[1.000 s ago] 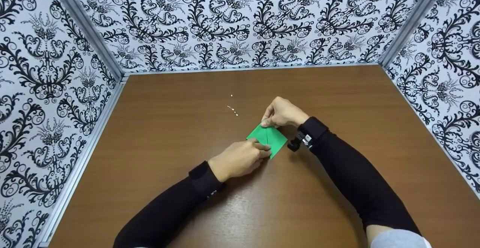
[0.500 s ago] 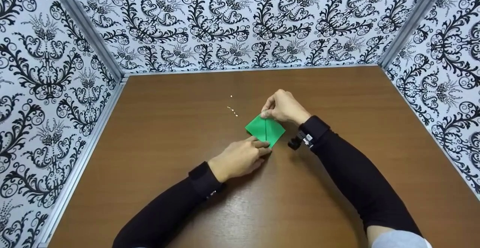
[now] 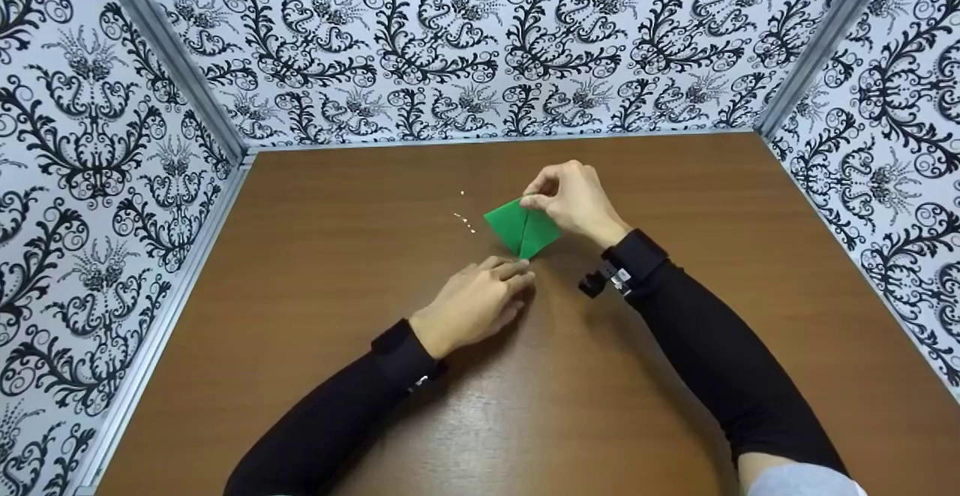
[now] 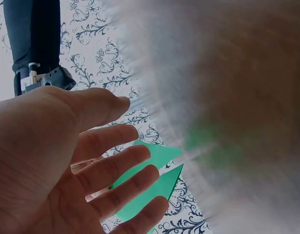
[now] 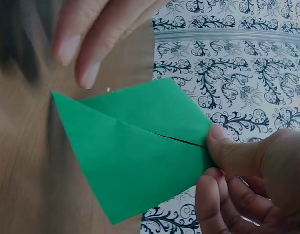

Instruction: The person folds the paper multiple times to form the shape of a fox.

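A folded green paper [image 3: 517, 227], kite-shaped with a slit down its middle, is held up off the table. My right hand [image 3: 574, 197] pinches its far corner between thumb and fingers, plain in the right wrist view, where the paper [image 5: 135, 151] hangs tilted. Just below its near tip is my left hand [image 3: 476, 301]. Its fingers [image 4: 123, 173] are loosely extended and hold nothing in the left wrist view. In the right wrist view the left fingertips [image 5: 90, 75] appear apart from the paper.
A brown wooden table [image 3: 322, 256] lies under both hands. Small white crumbs [image 3: 466, 222] are scattered left of the paper. Patterned black-and-white walls [image 3: 465, 46] with grey metal rails [image 3: 172, 53] enclose the table at the back and sides.
The right hand has moved away from the body and lifted the paper up off the table. The left hand has come off the paper's lower part, which it was pressing.
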The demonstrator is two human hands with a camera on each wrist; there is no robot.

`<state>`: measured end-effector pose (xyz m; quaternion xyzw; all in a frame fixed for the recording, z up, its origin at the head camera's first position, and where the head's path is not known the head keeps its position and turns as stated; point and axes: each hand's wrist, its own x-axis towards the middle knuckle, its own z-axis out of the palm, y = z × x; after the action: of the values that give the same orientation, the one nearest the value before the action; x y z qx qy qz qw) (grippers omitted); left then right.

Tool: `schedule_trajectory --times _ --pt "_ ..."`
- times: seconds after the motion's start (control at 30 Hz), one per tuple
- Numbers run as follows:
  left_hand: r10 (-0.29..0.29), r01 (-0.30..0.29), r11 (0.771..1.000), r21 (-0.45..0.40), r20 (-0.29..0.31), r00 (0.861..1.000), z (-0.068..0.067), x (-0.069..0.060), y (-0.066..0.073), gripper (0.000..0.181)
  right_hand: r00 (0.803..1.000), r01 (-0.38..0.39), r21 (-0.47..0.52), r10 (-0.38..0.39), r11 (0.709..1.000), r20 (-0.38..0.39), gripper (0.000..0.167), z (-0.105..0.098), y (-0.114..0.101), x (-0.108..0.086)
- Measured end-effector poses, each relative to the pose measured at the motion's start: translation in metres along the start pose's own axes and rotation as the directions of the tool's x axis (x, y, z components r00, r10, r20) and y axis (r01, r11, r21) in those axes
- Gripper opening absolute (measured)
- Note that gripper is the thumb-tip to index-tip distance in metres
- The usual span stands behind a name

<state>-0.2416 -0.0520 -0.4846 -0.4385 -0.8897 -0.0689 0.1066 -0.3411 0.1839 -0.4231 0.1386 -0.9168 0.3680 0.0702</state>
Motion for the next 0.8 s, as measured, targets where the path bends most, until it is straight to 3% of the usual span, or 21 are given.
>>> schedule_trajectory --times 0.2,0.37,0.6,0.8 --pt "-0.062 0.062 0.998 0.008 0.018 0.998 -0.002 -0.001 -0.004 0.053 0.99 0.092 -0.007 -0.092 0.996 -0.102 0.012 0.002 -0.002 -0.004" --pt "-0.077 0.077 0.997 -0.01 -0.009 0.997 -0.003 -0.001 -0.009 0.052 0.97 0.183 -0.045 -0.188 0.982 -0.154 0.012 0.008 -0.001 -0.01" --pt "-0.13 0.129 0.991 -0.025 -0.035 0.991 -0.009 -0.001 -0.019 0.051 0.951 0.271 -0.08 -0.28 0.959 -0.133 0.01 0.017 0.005 -0.022" --pt "-0.158 0.154 0.987 -0.055 -0.08 0.984 -0.017 -0.002 -0.026 0.049 0.949 0.297 -0.072 -0.303 0.952 -0.09 0.008 0.023 0.01 -0.033"
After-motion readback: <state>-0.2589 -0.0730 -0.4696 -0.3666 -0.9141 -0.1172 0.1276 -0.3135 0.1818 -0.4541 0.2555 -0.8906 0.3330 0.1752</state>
